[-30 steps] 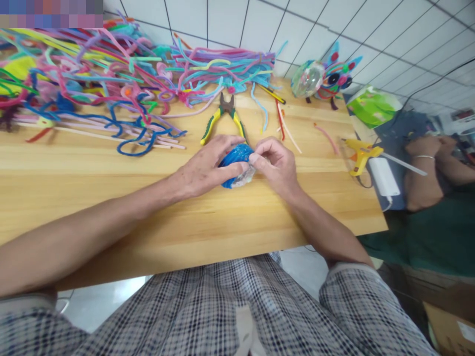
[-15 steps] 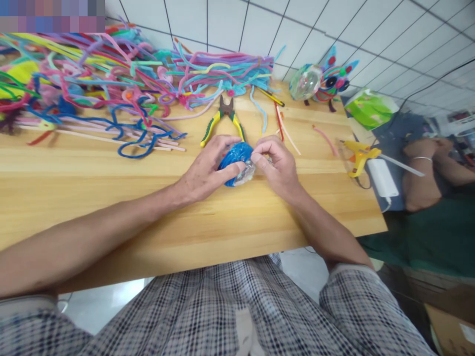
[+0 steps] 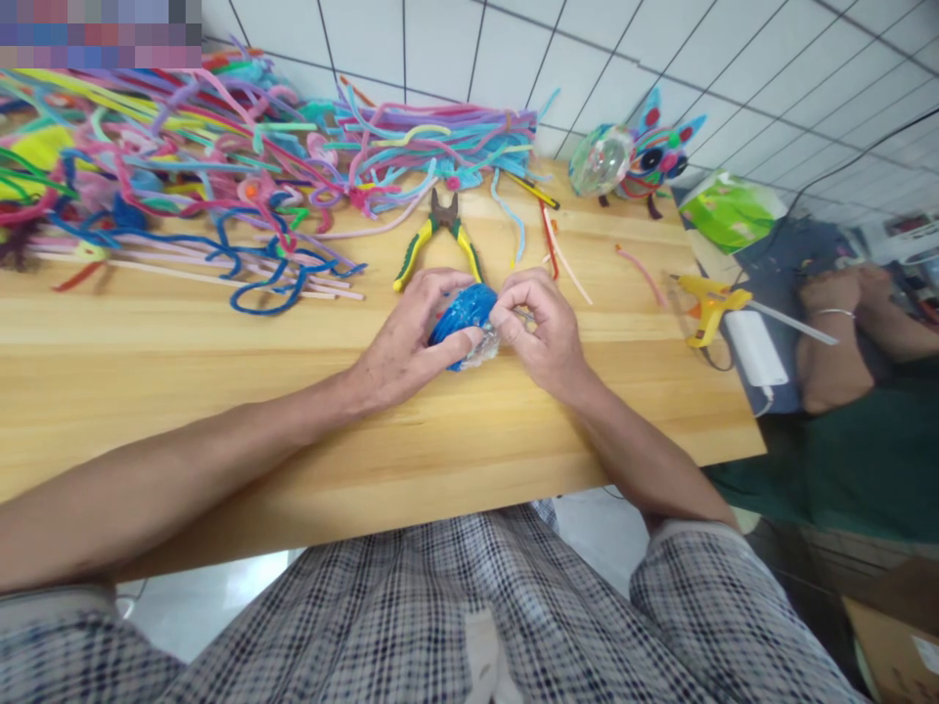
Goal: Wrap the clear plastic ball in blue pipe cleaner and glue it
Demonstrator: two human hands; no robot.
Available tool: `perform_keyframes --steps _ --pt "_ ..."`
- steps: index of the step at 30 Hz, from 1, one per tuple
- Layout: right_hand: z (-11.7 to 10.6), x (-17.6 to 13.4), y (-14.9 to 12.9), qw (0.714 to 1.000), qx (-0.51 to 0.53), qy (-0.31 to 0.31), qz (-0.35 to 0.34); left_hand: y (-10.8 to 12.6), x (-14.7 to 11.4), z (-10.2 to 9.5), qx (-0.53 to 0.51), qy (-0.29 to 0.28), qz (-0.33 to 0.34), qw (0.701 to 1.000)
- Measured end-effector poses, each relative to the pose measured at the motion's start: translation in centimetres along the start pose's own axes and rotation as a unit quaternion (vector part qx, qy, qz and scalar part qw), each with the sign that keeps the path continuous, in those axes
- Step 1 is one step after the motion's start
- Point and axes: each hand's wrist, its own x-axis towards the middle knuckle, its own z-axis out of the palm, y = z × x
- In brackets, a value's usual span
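Reaching over the near edge of a pale, smooth wooden tabletop [image 3: 455, 450], the person's left hand [image 3: 400, 337] and right hand [image 3: 547, 328] come together on a small rounded bundle of glossy blue and clear, crinkled, plastic-looking material [image 3: 461, 318], which sits between them, well in from that edge. The left fingers curve around its far left side and the thumb lies across the near face, so this hand has it gripped. The right thumb and forefinger are pinched together at its right edge; whether anything is caught between their tips, I cannot tell.

Judging by its sheen and creases, it should be light, soft enough to dent and rather slippery, with the clear part likely the easier to crush or tear. The broad blue flank seems the safest hold, cupped rather than squeezed, leaving the right edge free for fingertip work.

Its blue side faces left and away from the person, the clear part right and toward the person. With the left hand covering much of it, no long axis can be made out; what shows is roundish.

Just beyond the hands lie metal pliers with yellow-and-green handles [image 3: 444, 217], nose pointing away; farther back, toward the white tiled wall [image 3: 440, 49], spreads a heap of fuzzy, many-coloured craft stems [image 3: 440, 137]
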Motion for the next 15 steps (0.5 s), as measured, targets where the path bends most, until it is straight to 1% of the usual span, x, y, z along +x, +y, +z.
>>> perform_keyframes --steps 5,9,12,15 --pt "0.1 0.0 -0.1 1.0 -0.007 0.003 0.001 -0.3 0.0 0.7 -0.014 0.045 -0.028 0.998" --pt "0.4 -0.1 0.0 1.0 -0.001 0.021 -0.002 -0.6 0.5 0.6 0.011 0.055 -0.006 0.998" --pt "0.7 -0.3 0.5 0.999 0.025 0.029 0.037 -0.9 0.9 0.4 0.012 0.045 -0.007 0.999" --pt "1.2 -0.5 1.2 0.99 0.088 0.045 0.097 -1.0 1.1 0.3 0.009 0.045 -0.016 0.999"
